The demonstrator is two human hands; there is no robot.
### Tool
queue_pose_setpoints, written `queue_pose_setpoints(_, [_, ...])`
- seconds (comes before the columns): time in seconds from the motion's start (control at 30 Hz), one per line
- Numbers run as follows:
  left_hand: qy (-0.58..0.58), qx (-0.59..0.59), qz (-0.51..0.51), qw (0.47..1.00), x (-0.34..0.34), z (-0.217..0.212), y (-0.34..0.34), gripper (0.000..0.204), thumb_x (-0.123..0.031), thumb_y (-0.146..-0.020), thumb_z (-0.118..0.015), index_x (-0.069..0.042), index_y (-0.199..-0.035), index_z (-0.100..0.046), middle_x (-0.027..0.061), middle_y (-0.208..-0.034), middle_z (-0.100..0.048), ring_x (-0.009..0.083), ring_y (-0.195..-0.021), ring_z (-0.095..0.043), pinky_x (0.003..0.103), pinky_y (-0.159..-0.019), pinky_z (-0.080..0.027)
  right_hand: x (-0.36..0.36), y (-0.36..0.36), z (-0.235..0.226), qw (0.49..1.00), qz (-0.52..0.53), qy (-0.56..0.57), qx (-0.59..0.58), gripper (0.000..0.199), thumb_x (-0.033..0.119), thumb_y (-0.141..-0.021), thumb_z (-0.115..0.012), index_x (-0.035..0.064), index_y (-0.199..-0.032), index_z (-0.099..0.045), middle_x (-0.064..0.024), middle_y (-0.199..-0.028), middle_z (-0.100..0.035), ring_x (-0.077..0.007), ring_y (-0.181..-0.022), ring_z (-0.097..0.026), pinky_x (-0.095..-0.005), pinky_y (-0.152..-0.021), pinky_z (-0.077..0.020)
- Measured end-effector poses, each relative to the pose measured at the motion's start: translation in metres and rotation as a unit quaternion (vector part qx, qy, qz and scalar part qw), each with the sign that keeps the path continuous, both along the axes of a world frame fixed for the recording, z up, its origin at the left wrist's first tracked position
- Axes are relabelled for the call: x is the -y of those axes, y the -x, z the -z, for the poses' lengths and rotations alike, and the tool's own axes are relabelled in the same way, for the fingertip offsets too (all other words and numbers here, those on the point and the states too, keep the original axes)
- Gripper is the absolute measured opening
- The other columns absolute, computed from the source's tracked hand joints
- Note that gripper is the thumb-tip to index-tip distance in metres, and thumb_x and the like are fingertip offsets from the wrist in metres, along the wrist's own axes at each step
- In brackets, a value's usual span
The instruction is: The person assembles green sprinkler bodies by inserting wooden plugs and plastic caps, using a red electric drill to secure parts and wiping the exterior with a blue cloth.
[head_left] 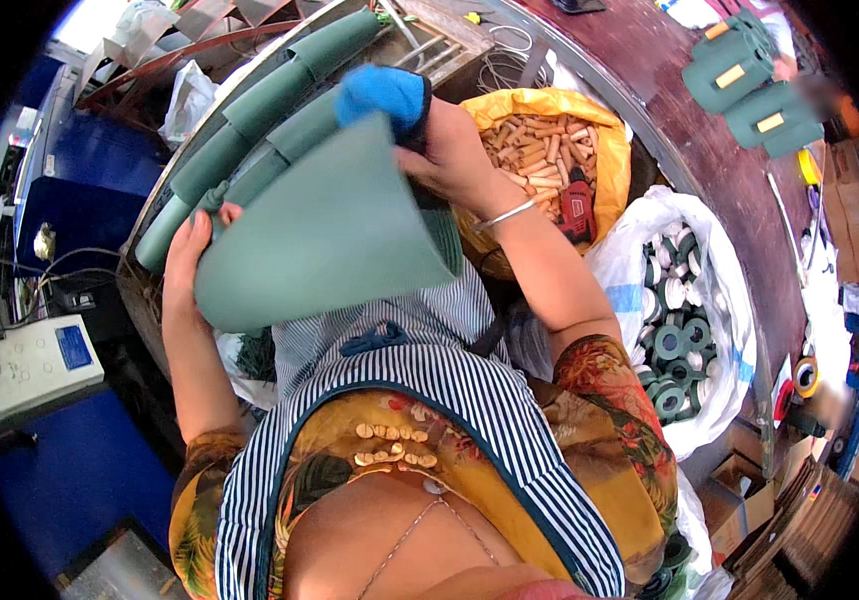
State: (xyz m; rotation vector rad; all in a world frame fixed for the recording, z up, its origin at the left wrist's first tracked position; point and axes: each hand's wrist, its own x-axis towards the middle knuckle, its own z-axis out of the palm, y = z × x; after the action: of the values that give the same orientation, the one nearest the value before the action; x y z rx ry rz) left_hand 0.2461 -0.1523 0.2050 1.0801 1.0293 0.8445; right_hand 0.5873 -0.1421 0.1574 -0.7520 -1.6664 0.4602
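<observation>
A dark reddish-brown tabletop (670, 130) bows along the right side of a cluttered workroom. A wide, smooth, green tapering tube (310, 225) is held above the person's lap, its long axis running left to right and tilting upward rightward, an open end facing right. The left hand (190, 250) grips the tube's left end; the right hand (460, 155) clutches a bright blue bunched cloth (385, 95) by its upper right edge; whether it also grips the tube, I cannot tell. Print on the rectangular blue label (74, 347) at left is too small to read.
</observation>
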Motion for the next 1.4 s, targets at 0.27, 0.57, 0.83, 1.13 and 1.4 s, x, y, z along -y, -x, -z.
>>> queue_pose_setpoints(0.27, [-0.603,-0.262,0.043,0.752,0.050,0.048,-0.064,0.040,-0.036,-0.085,-0.070,-0.003,-0.103,-0.055,0.0114,-0.100,-0.062,0.0320,-0.100,-0.065,0.053,-0.103,-0.037,0.015,-0.036,0.184,0.804,-0.026,0.545,-0.234,0.038,0.037,-0.087,-0.066,-0.0010,-0.090,-0.068,-0.0167,-0.094,-0.071,-0.0337,-0.087,-0.068,-0.0401,-0.076,-0.0502])
queue_pose_setpoints(0.57, [-0.314,-0.343,0.034,0.885,0.088,0.118,-0.008,0.039,0.015,-0.067,-0.065,-0.001,-0.101,-0.055,0.0147,-0.119,-0.060,0.0345,-0.124,-0.054,0.043,-0.105,-0.041,0.108,-0.159,0.296,0.686,0.525,0.406,-0.300,0.049,0.037,-0.086,-0.068,-0.0115,-0.092,-0.065,-0.0206,-0.090,-0.069,-0.0318,-0.080,-0.066,-0.0399,-0.075,-0.0513])
queue_pose_setpoints(0.83, [-0.294,-0.347,-0.008,0.890,0.093,0.133,0.000,0.034,0.009,-0.078,-0.062,-0.001,-0.109,-0.052,0.0161,-0.124,-0.058,0.0346,-0.126,-0.053,0.039,-0.104,-0.041,0.094,-0.174,0.327,0.461,0.636,0.541,-0.301,0.048,0.025,-0.079,-0.076,-0.0079,-0.111,-0.064,-0.0169,-0.114,-0.066,-0.0289,-0.088,-0.068,-0.0442,-0.071,-0.0549])
queue_pose_setpoints(1.13, [-0.276,-0.162,-0.004,0.947,0.074,0.171,-0.011,0.030,0.000,-0.082,-0.067,-0.006,-0.107,-0.051,0.0136,-0.133,-0.056,0.0330,-0.128,-0.048,0.042,-0.106,-0.038,0.148,-0.335,0.428,0.501,0.301,0.537,-0.609,0.033,0.045,-0.082,-0.072,0.0159,-0.096,-0.065,-0.0062,-0.089,-0.066,-0.0255,-0.092,-0.061,-0.0561,-0.082,-0.0478])
queue_pose_setpoints(1.4, [-0.166,-0.094,-0.058,0.980,0.097,0.154,-0.008,0.022,-0.002,-0.086,-0.064,-0.010,-0.102,-0.051,0.0134,-0.138,-0.054,0.0348,-0.146,-0.024,0.051,-0.117,-0.020,0.062,-0.251,0.387,0.555,0.287,0.487,-0.610,0.037,0.043,-0.090,-0.058,0.0133,-0.113,-0.061,-0.0082,-0.109,-0.067,-0.0302,-0.099,-0.064,-0.0490,-0.077,-0.0528])
